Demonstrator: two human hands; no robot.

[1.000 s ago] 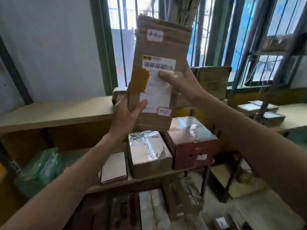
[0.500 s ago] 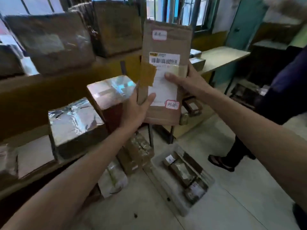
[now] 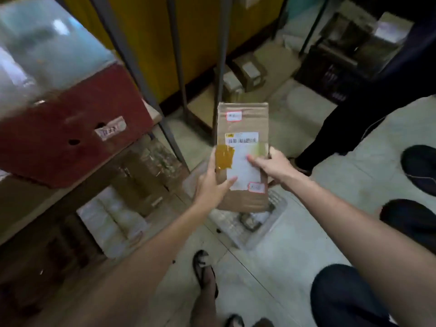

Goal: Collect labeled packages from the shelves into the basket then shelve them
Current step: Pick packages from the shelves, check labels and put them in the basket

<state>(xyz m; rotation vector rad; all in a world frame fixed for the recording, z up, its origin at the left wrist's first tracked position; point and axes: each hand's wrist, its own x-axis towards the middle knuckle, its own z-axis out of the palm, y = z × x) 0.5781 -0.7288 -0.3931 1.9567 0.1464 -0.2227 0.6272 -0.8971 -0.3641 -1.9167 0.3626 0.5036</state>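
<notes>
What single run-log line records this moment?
phase: collecting | left hand: grips cardboard package | right hand: grips same package | position: above basket

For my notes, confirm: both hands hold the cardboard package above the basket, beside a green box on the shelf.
The head view shows the box is red, not green. The left hand and right hand do hold the package above the basket.
</notes>
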